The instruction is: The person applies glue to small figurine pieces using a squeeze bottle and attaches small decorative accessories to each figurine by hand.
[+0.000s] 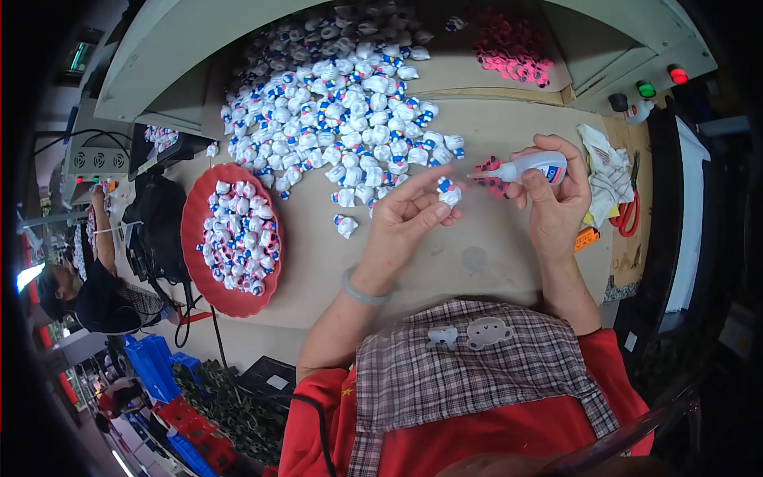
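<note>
Between the fingers of my left hand (408, 213) is a small white figurine (449, 191) with blue and pink details. My right hand (556, 195) grips a white squeeze bottle of glue (534, 168), tilted so its thin nozzle points left toward the figurine, a little apart from it. A few pink-and-black small pieces (494, 181) lie on the table just behind the nozzle. Behind my left hand spreads a large heap of similar white figurines (334, 119). A red scalloped tray (194, 230) to the left holds many more, some with pink parts.
A pile of pink-and-black pieces (517, 60) sits at the back right. Red-handled scissors (628, 216), a crumpled white cloth (606, 163) and an orange item (586, 238) lie to the right. Cables (187, 318) hang at the left; another person (95, 278) works farther left.
</note>
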Demonstrator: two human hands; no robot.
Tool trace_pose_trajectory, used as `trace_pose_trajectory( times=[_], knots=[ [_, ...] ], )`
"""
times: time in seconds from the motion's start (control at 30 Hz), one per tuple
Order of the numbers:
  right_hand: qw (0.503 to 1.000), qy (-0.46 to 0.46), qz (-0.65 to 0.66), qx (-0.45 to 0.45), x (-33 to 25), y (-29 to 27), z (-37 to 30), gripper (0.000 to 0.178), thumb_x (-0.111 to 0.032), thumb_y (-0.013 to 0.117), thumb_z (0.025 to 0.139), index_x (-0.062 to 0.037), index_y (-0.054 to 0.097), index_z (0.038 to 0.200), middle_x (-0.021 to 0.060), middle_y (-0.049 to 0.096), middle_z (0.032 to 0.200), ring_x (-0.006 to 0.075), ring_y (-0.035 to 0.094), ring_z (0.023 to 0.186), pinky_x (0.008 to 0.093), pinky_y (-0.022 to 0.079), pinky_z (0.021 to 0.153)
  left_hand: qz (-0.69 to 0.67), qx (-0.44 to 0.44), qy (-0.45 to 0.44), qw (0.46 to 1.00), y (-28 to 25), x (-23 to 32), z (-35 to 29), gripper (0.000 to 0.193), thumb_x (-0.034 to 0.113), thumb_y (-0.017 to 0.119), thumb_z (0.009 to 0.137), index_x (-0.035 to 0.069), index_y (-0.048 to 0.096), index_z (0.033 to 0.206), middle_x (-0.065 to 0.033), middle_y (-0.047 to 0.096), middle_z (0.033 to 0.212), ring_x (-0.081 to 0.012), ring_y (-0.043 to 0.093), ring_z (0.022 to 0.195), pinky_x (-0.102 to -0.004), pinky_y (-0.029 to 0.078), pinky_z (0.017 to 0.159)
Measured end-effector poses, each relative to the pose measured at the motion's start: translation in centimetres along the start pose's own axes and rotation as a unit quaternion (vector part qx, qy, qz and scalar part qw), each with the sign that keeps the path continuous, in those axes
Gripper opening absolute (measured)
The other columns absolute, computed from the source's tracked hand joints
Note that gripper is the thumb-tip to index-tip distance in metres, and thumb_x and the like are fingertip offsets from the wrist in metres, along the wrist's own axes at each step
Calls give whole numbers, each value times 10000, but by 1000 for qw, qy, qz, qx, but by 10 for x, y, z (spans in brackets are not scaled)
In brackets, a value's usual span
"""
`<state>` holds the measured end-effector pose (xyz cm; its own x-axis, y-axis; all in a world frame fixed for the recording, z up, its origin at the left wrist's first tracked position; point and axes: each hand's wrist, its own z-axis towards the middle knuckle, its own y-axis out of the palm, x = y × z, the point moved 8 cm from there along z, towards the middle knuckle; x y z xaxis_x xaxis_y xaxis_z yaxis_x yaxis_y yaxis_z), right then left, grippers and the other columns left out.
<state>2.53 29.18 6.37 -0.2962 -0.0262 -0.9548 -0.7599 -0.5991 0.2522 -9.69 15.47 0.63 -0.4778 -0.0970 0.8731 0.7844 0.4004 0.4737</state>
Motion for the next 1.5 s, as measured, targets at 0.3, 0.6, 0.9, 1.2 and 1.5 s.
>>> trace_pose_trajectory(
  times=[0.3, 0.6, 0.9, 1.2, 1.5],
  knots=[
    [994, -82, -50, -47, -9, 8, -14, 289, -159, 534, 948, 19, 495, 1172, 136, 638, 939, 100, 582, 656, 193, 439, 534, -76, 8, -3, 997, -6, 1, -2, 359, 36, 628, 858, -4, 541, 1204, -132, 624, 1126, -144, 628, 848, -258, 508, 753],
    [990, -109, -85, -33, -11, 5, -12, 292, -180, 527, 953, 18, 509, 1167, 135, 643, 926, 96, 581, 638, 184, 435, 521, -90, -3, -5, 996, -3, 5, -3, 232, 25, 593, 876, 24, 529, 1099, -176, 600, 1170, -179, 636, 901, -277, 508, 797],
    [989, -112, -88, -31, -11, 4, -11, 292, -186, 528, 953, 16, 516, 1164, 134, 644, 926, 97, 584, 641, 183, 437, 522, -133, 6, -39, 990, -1, 3, -3, 237, 79, 589, 894, -3, 539, 1110, -192, 581, 1185, -310, 574, 1120, -357, 490, 945],
    [973, -161, -159, -41, -17, 9, -15, 317, -224, 538, 948, 23, 530, 1146, 132, 655, 886, 99, 590, 605, 186, 450, 508, -80, 21, 23, 996, -6, 8, -6, 289, 59, 583, 897, -15, 547, 1174, -176, 579, 1208, -251, 619, 1041, -325, 504, 890],
    [954, -203, -215, -43, -20, 13, -17, 358, -262, 558, 936, 38, 536, 1130, 145, 651, 839, 131, 597, 585, 204, 448, 498, -19, 39, 50, 998, -8, 12, -6, 311, 38, 620, 866, 14, 548, 1168, -218, 595, 1173, -280, 642, 997, -317, 532, 825]
  ],
)
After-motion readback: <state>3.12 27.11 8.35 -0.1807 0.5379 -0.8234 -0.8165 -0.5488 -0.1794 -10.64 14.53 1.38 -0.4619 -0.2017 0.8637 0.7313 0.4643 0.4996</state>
